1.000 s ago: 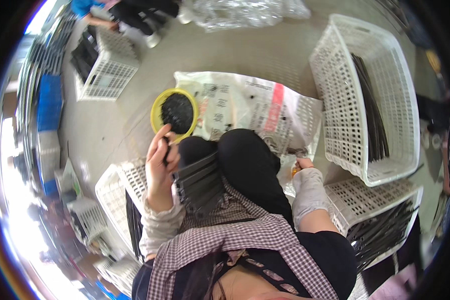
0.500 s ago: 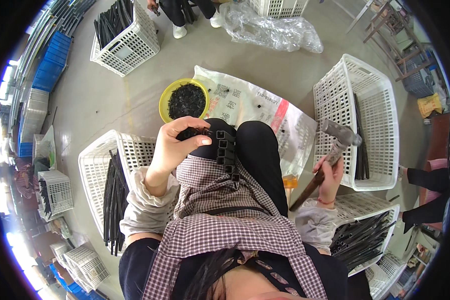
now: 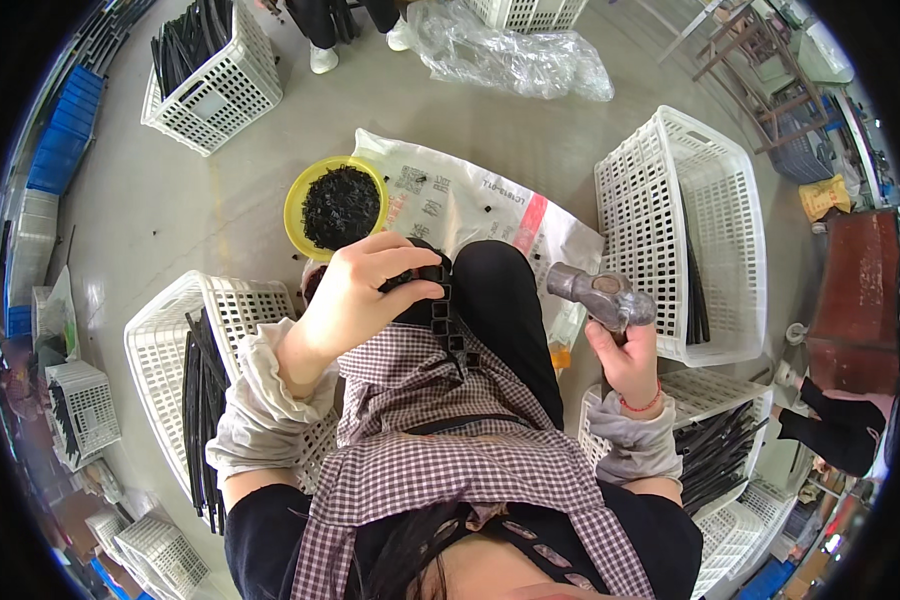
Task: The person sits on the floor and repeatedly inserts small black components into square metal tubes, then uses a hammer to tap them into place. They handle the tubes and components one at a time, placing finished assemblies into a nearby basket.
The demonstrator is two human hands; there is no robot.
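Note:
My right hand [image 3: 625,362] is closed around a hammer, its metal head [image 3: 602,291] raised to the right of my knees. The handle is mostly hidden behind the head and my fingers. My left hand [image 3: 365,290] is over my left thigh, thumb and fingers pinching small black pieces [image 3: 407,276] that are partly hidden. Right beside these fingertips, a row of black square tubes [image 3: 441,327] lies on my lap, open ends up. Past my left hand, a yellow bowl [image 3: 292,222] full of small black plastic pieces [image 3: 340,207] stands on the floor.
A white printed sack [image 3: 470,200] lies in front of my knees. White plastic crates stand left [image 3: 155,345] and right [image 3: 630,185], with black tubes [image 3: 202,430] in them. Clear plastic sheeting [image 3: 510,55] and another person's shoes [image 3: 323,60] are at the far side.
The hammer has come up and inward, its head now larger in view and its handle hidden. My left hand has shifted closer to the row of tubes. The whole view has shifted slightly.

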